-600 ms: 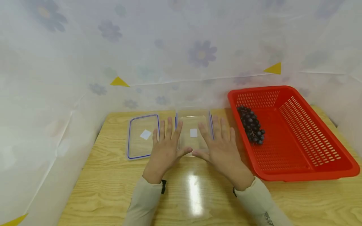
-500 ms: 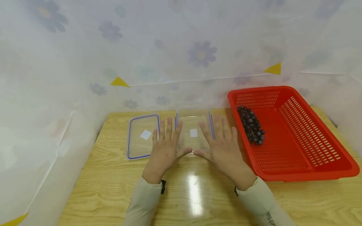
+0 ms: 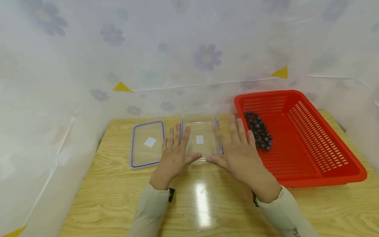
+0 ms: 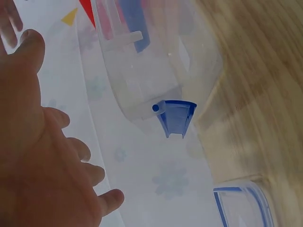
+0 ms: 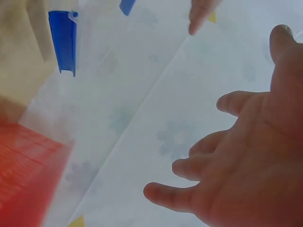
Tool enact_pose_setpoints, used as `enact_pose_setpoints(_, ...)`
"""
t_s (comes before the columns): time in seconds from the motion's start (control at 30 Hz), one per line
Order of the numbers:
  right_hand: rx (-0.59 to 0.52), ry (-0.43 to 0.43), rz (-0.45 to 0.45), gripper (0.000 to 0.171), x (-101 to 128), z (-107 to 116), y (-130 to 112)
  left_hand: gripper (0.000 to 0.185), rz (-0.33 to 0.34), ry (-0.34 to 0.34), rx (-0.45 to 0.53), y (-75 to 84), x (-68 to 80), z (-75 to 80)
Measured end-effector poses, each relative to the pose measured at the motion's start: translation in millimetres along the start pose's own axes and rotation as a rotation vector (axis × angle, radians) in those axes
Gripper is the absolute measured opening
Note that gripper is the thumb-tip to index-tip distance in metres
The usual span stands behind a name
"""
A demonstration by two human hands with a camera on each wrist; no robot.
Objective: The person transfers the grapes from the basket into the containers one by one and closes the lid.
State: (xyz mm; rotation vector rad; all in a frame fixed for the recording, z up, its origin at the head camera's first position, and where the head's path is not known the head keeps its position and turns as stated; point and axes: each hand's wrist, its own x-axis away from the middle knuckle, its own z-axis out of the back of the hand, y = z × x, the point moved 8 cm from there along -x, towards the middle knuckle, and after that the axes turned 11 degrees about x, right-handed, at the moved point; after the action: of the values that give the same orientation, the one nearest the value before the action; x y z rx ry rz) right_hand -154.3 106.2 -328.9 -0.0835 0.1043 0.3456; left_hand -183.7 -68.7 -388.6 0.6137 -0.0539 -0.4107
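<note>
A clear plastic container [image 3: 199, 140] with blue side clips stands on the wooden table [image 3: 118, 191]. Its blue-rimmed lid [image 3: 147, 144] lies flat just left of it. My left hand [image 3: 174, 149] hovers at the container's left side, fingers straight and spread, thumb near the front edge. The left wrist view shows a gap between that hand [image 4: 42, 156] and the container [image 4: 151, 61] with its blue clip [image 4: 176, 117]. My right hand [image 3: 238, 146] is spread open above the container's right side, between it and the red basket [image 3: 311, 144]. Neither hand holds anything.
The red slotted basket holds a bunch of dark grapes [image 3: 258, 130] at its near-left side. A floral plastic sheet [image 3: 189, 59] walls the table's back and sides. Bare tabletop with a light glare lies between my forearms.
My right hand has lifted and drifted to the right, away from the container and nearer the basket. The left hand has hardly moved.
</note>
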Motion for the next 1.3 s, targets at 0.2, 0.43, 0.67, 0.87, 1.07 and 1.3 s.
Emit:
enact_pose_setpoints(0.2,-0.008,-0.054,0.003,0.098,2.8,14.3,8.2,0.095,0.034,-0.048,0.02,-5.2,-7.7,-6.5)
enact_pose_setpoints(0.43,-0.053,-0.108,0.021,0.102,6.8,34.0,21.5,0.098,0.067,-0.077,0.032,-14.5,-18.0,-15.1)
enact_pose_setpoints(0.67,-0.077,-0.111,0.018,0.092,-1.1,54.4,58.9,0.102,0.1,-0.105,0.08,-24.0,-19.4,-27.1)
enact_pose_setpoints(0.87,-0.139,-0.161,-0.05,0.086,-22.4,50.0,107.5,0.106,0.126,-0.119,0.16,-27.1,-19.3,-31.0)
enact_pose_setpoints(1.07,-0.196,-0.253,-0.123,0.095,-41.5,15.0,152.8,0.114,0.15,-0.112,0.221,-31.9,-22.4,-34.5)
enact_pose_setpoints(1.3,-0.233,-0.341,-0.1,0.104,-49.5,-42.5,175.8,0.122,0.174,-0.068,0.22,-39.6,-19.8,-39.8)
